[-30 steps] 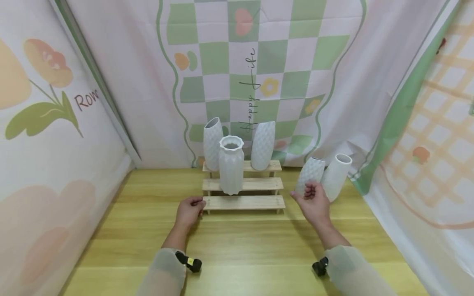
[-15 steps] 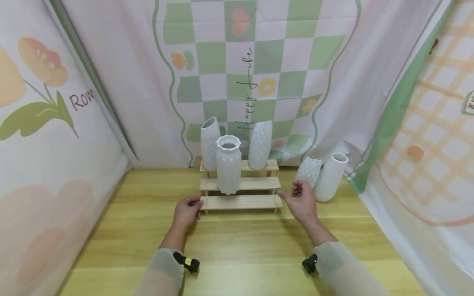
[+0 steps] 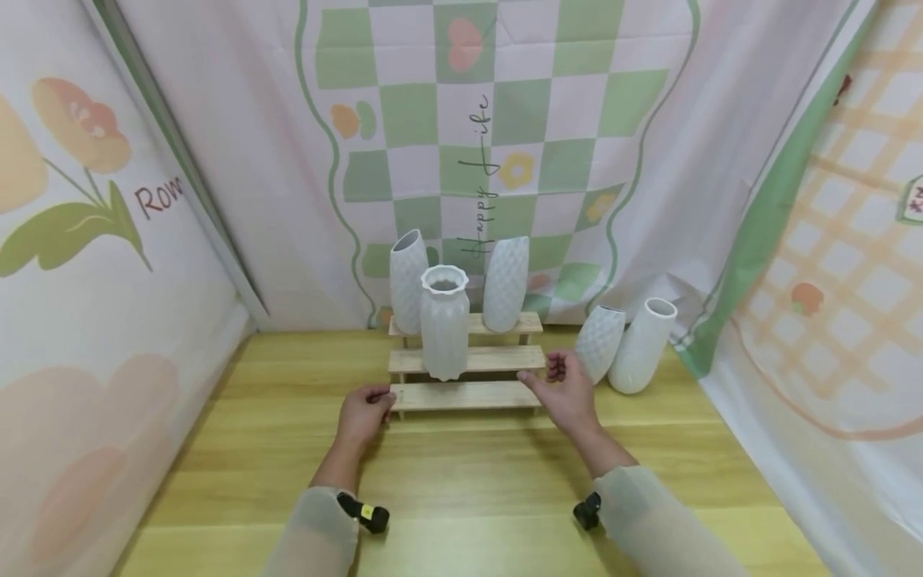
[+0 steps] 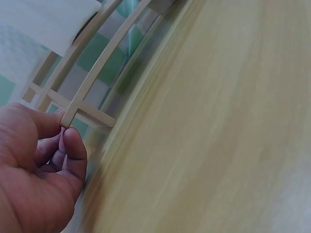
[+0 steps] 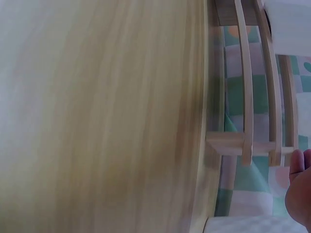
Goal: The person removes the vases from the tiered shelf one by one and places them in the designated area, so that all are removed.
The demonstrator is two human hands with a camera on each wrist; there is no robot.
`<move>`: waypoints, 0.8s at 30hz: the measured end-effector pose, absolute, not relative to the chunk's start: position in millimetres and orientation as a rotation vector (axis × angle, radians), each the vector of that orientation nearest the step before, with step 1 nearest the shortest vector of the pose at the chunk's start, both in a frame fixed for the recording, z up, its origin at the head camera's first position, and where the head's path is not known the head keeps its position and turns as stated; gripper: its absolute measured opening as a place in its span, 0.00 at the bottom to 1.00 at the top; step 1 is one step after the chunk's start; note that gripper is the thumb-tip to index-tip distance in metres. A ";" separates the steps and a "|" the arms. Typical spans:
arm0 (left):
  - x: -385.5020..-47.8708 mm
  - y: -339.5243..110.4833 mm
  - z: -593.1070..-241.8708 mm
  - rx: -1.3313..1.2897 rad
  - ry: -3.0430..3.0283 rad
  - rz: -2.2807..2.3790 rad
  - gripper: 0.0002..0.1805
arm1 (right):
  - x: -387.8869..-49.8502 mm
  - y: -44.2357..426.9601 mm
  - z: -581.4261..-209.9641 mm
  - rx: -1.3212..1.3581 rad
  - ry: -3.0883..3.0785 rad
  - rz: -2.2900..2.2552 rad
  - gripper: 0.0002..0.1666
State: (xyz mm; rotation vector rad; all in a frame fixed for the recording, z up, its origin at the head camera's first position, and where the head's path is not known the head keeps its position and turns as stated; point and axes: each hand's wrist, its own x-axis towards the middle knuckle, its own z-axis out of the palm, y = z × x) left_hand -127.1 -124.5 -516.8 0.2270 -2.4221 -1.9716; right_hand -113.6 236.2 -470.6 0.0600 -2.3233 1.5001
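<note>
A three-step wooden stand (image 3: 469, 394) stands on the table. My left hand (image 3: 364, 410) pinches the left end of its lowest step; the left wrist view shows thumb and forefinger (image 4: 73, 143) on the step's end. My right hand (image 3: 568, 397) is at the stand's right end, thumb apart from the loosely bent fingers, holding nothing. Whether it touches the stand, I cannot tell. A white fluted vase (image 3: 445, 336) with a scalloped rim stands on the middle step. Two white textured vases, one left (image 3: 408, 284) and one right (image 3: 507, 284), stand on the top step.
Right of the stand, a white textured vase (image 3: 602, 340) and a smooth white vase (image 3: 644, 349) stand on the wooden table (image 3: 461, 497). Printed cloth (image 3: 519, 104) hangs behind and at both sides.
My right hand has moved left, away from the two vases on the table, to the stand's right end. The left hand keeps its grip on the lowest step.
</note>
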 end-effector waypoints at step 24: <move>-129.4 -124.2 -518.3 0.234 -2.388 -2.000 0.17 | -122.2 192.8 -462.6 0.133 -2.332 1.563 0.38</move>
